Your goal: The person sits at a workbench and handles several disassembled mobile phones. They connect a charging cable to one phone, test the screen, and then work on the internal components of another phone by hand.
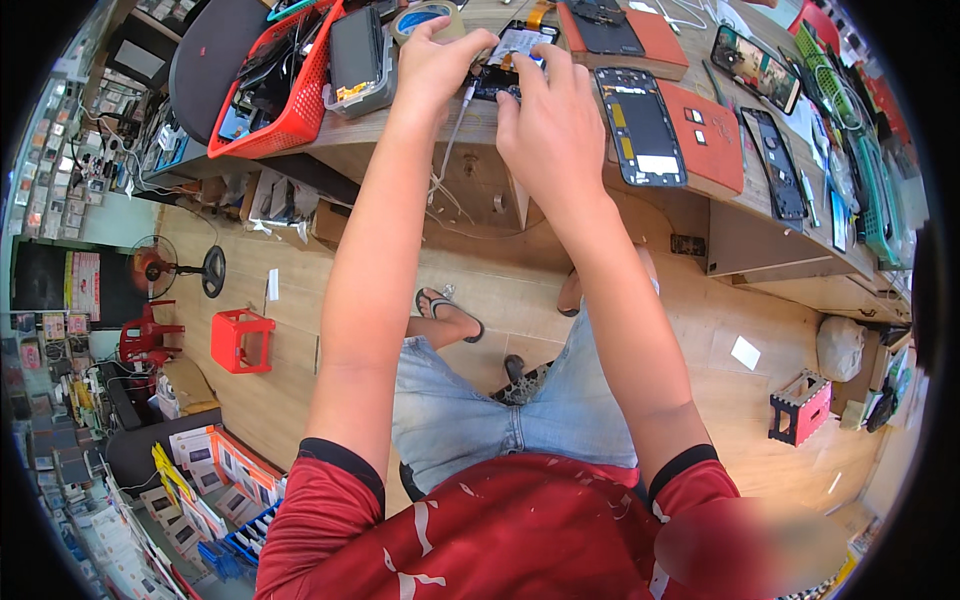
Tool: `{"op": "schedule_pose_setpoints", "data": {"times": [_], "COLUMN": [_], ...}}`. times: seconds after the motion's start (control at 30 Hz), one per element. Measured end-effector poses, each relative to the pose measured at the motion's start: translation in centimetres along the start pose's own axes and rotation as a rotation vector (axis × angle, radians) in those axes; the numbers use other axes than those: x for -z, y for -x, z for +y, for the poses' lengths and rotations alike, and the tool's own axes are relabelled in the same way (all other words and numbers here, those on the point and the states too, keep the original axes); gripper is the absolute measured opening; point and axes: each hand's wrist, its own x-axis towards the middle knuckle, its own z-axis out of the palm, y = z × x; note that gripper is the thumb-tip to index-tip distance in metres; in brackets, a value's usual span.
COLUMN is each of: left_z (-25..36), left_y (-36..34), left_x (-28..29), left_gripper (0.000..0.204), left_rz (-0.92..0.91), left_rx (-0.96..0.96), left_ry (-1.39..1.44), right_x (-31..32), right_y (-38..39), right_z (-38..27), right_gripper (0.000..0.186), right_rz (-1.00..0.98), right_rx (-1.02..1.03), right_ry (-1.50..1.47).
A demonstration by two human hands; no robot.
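Note:
At the top middle, a disassembled phone (524, 42) with exposed metal, dark parts and an orange flex cable lies on the bench, a white cable plugged in at its lower left. My left hand (440, 70) has its fingers apart, the thumb reaching toward the phone's left side beside a roll of tape (410, 18). My right hand (555, 135) arches over the phone's right part, fingers apart and bent, fingertips on or just above it; exact contact is unclear. To its right, a dark phone housing (639, 125) lies on a reddish mat (708, 160).
A red basket (250, 140) of electronics and a clear container (365, 100) stand left. A propped phone (756, 70) and another housing (775, 165) lie right, near green baskets. Below the bench edge are a red stool (240, 341), a fan (160, 267) and a folding step (800, 405).

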Motion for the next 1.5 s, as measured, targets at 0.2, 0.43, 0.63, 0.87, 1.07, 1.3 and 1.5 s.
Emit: {"op": "schedule_pose_setpoints", "data": {"times": [0.2,0.43,0.63,0.87,1.07,1.3,1.5], "left_z": [0.3,-0.3,-0.2,-0.9,-1.1,-1.3,-1.5], "left_y": [0.2,0.1,0.6,0.1,0.0,-0.1,0.3], "left_x": [0.4,0.2,0.2,0.2,0.1,0.1,0.0], "left_gripper": [0.096,0.087,0.088,0.091,0.092,0.089,0.089], "left_rz": [-0.005,-0.053,-0.062,-0.058,-0.052,-0.039,-0.030], "left_rx": [0.034,0.052,0.059,0.051,0.060,0.037,0.058], "left_ry": [0.070,0.157,0.221,0.197,0.191,0.183,0.146], "right_x": [-2.5,-2.3,-2.1,-2.4,-3.1,-2.8,-2.5], "right_y": [-0.2,0.6,0.5,0.2,-1.0,-1.3,-0.8], "right_z": [1.3,1.7,1.6,1.4,1.1,0.7,0.6], "right_gripper": [0.028,0.023,0.032,0.042,0.042,0.036,0.037], "right_rz": [-0.129,-0.156,-0.216,-0.248,-0.302,-0.332,-0.345], "right_rx": [0.010,0.069,0.096,0.069,0.048,0.087,0.089], "right_ry": [0.020,-0.017,-0.048,-0.034,0.012,0.055,0.048]}}
